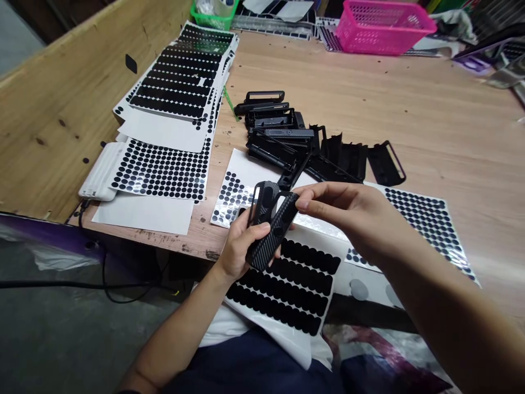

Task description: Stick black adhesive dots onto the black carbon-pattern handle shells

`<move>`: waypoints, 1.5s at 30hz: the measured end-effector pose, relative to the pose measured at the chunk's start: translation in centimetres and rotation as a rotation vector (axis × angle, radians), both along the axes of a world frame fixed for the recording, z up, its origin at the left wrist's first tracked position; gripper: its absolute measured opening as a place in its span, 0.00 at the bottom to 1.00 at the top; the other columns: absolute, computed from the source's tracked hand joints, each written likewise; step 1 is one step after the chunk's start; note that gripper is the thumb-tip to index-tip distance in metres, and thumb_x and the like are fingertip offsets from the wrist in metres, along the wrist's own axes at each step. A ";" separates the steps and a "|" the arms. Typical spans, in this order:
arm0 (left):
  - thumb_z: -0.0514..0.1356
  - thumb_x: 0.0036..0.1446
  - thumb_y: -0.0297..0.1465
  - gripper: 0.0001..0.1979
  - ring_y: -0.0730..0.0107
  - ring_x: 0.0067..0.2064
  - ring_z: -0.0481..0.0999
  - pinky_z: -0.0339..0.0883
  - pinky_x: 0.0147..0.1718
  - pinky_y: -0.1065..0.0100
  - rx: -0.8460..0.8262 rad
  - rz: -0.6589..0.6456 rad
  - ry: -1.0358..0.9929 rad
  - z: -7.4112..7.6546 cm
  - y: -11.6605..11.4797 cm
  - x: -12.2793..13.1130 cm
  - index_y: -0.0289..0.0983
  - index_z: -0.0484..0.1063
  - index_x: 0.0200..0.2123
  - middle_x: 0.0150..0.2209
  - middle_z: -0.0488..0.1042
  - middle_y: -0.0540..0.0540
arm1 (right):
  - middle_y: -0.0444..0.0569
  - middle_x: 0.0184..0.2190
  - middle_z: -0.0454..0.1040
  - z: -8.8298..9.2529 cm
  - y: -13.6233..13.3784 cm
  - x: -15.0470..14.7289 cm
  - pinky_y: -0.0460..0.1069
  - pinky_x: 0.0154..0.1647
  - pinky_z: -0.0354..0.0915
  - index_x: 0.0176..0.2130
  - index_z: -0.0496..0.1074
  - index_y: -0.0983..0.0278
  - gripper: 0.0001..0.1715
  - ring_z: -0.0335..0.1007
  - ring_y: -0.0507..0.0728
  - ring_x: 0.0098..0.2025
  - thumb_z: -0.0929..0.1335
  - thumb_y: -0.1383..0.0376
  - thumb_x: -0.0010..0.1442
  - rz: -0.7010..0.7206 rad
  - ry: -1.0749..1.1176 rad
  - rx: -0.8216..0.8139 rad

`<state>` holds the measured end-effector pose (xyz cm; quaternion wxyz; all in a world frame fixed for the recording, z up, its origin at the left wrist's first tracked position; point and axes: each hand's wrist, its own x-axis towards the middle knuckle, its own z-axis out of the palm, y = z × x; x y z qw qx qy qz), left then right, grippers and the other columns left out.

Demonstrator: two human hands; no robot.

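My left hand (pixel 241 243) grips a black textured plastic frame part (pixel 270 221) from below, holding it over my lap at the table's near edge. My right hand (pixel 344 210) comes in from the right, its fingertips pinched against the top of that same part. Under both hands lies a white sheet of black oval stickers (pixel 295 284), resting on my lap. A heap of similar black plastic parts (pixel 303 145) sits on the table just beyond my hands.
Stacks of sticker sheets with black dots (pixel 176 98) cover the left of the wooden table (pixel 430 126). Another dot sheet (pixel 426 219) lies to the right. A pink basket (pixel 381 24) and a green basket (pixel 213 16) stand at the back. A wooden side board (pixel 61 98) rises on the left.
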<state>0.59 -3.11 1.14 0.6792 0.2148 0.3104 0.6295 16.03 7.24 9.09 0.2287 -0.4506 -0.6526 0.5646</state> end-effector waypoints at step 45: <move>0.66 0.59 0.43 0.20 0.72 0.19 0.71 0.63 0.15 0.76 0.011 0.000 0.043 -0.6 -0.3 -0.2 0.36 0.68 0.46 0.23 0.74 0.51 | 0.50 0.32 0.80 -1.2 -1.9 -0.9 0.58 0.38 0.74 0.51 0.80 0.67 0.39 0.75 0.60 0.32 0.76 0.41 0.53 0.035 -0.134 0.216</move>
